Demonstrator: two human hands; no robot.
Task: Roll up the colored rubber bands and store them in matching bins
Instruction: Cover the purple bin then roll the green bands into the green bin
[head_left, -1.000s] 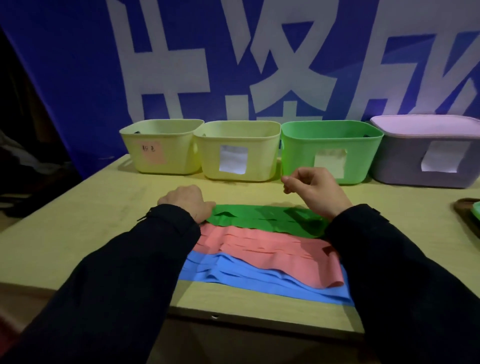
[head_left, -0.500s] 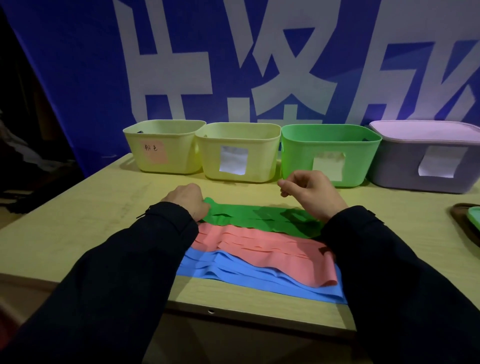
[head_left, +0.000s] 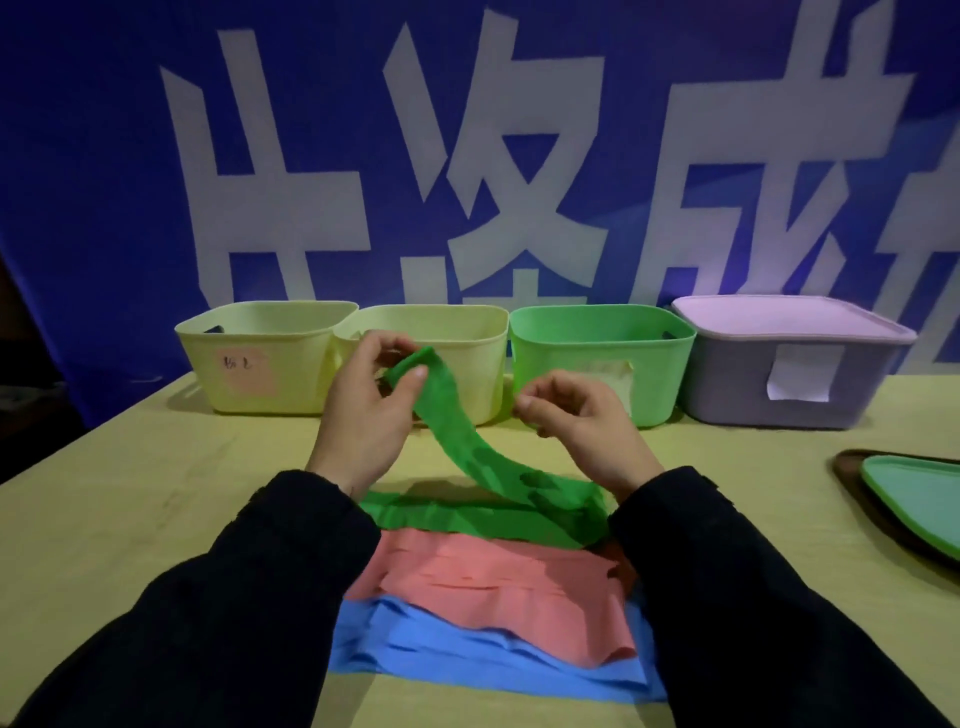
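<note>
Flat rubber bands lie in three overlapping piles on the table: green bands (head_left: 467, 517) farthest, pink bands (head_left: 493, 587) in the middle, blue bands (head_left: 467, 660) nearest. My left hand (head_left: 363, 415) pinches one end of a green band (head_left: 457, 431) and holds it raised above the pile; the band slopes down to the right, back onto the green pile. My right hand (head_left: 582, 421) hovers beside it with fingers curled and nothing in them. At the back stand two yellow bins (head_left: 260, 358) (head_left: 467, 338), a green bin (head_left: 597, 353) and a lidded purple-grey bin (head_left: 789, 374).
A blue banner with white characters hangs behind the bins. At the right table edge lies a dark tray with a green lid (head_left: 919, 499) on it. Bare wooden table (head_left: 182, 493) stretches to the left of the bands.
My left hand has lifted from the green pile, taking one end of a green band up toward the bins. My right hand stays raised with fingers curled. The camera tilted up.
</note>
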